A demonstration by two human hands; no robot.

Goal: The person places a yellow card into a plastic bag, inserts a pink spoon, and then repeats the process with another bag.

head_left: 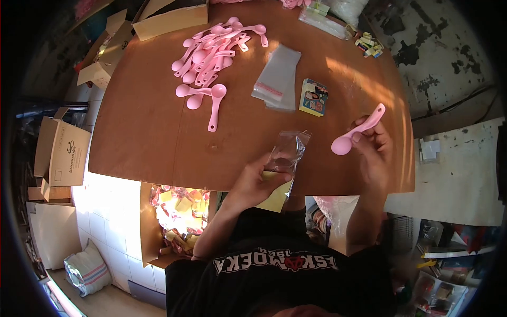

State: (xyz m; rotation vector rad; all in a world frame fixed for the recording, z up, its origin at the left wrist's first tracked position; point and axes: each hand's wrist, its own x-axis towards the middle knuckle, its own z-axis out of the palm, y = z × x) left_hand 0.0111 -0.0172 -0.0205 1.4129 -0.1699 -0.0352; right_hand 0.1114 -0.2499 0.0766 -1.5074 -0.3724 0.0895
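My right hand [373, 148] grips a pink measuring spoon [344, 143] between thumb and fingers, its bowl pointing left and its handle up to the right. Closer to me, my left hand [260, 182] pinches a clear plastic bag [291, 148] with a yellow card [275, 196] in its lower part. The spoon is outside the bag, some way to its right. Beyond my hands lie a stack of flat clear bags [279, 74] and a small stack of printed cards [314, 96]. A heap of pink spoons [211, 53] covers the far left of the brown table [142, 121].
Below the table's front edge, a carton [152, 227] holds many packed pieces with yellow cards. More cardboard boxes [68, 150] stand at left. Small yellow boxes [368, 45] lie at the far right corner, near a plastic packet [325, 24]. A white sack [87, 268] rests on the floor.
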